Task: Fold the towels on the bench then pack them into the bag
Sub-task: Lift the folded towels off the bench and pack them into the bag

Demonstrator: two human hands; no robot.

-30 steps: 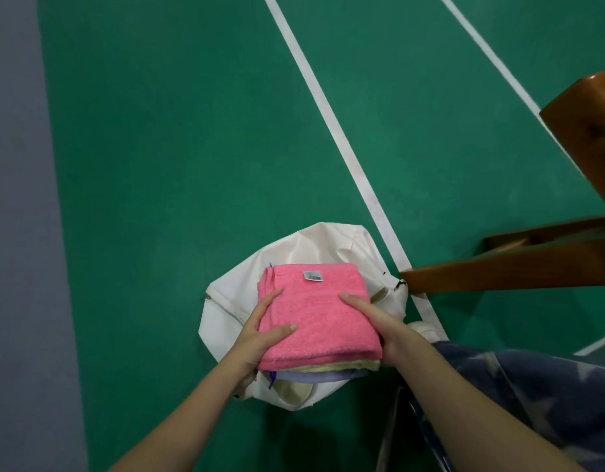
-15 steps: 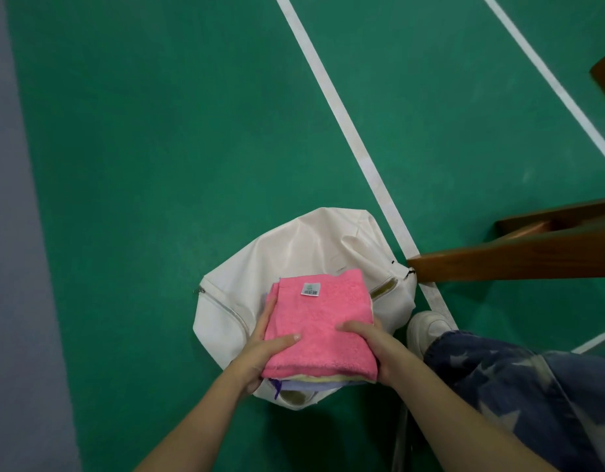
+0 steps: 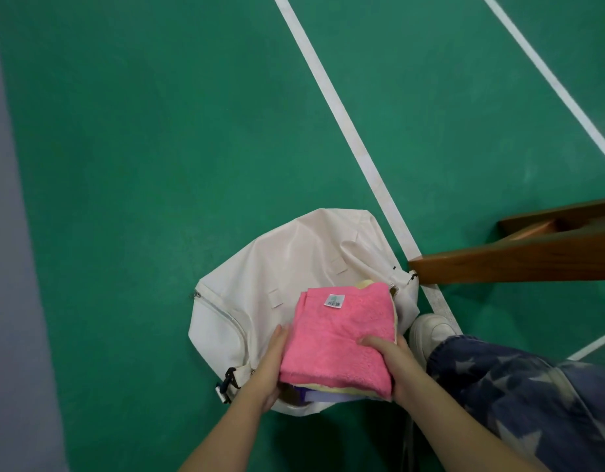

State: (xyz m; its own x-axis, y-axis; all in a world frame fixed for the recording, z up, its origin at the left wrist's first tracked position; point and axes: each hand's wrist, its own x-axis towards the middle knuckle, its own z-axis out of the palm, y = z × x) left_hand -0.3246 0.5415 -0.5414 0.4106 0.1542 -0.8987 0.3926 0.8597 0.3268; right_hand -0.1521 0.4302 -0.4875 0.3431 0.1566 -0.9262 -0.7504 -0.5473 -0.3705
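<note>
- The towel stack (image 3: 342, 338) was over the open mouth of the white bag (image 3: 287, 260), its near end low in the opening; pink towel on top w/ a small label, yellow & lilac edges under it.
- The left hand (image 3: 267, 362) grasped the stack's left side; its fingers were hidden beneath.
- The right hand (image 3: 393, 359) clasped the right side, thumb on top.
- The bag lay on the green floor (image 3: 158, 131), near the wooden bench (image 3: 519, 260); a white shoe (image 3: 430, 332) just beside it.

Towel stack (image 3: 342, 338) lower, into bag (image 3: 277, 267)
</note>
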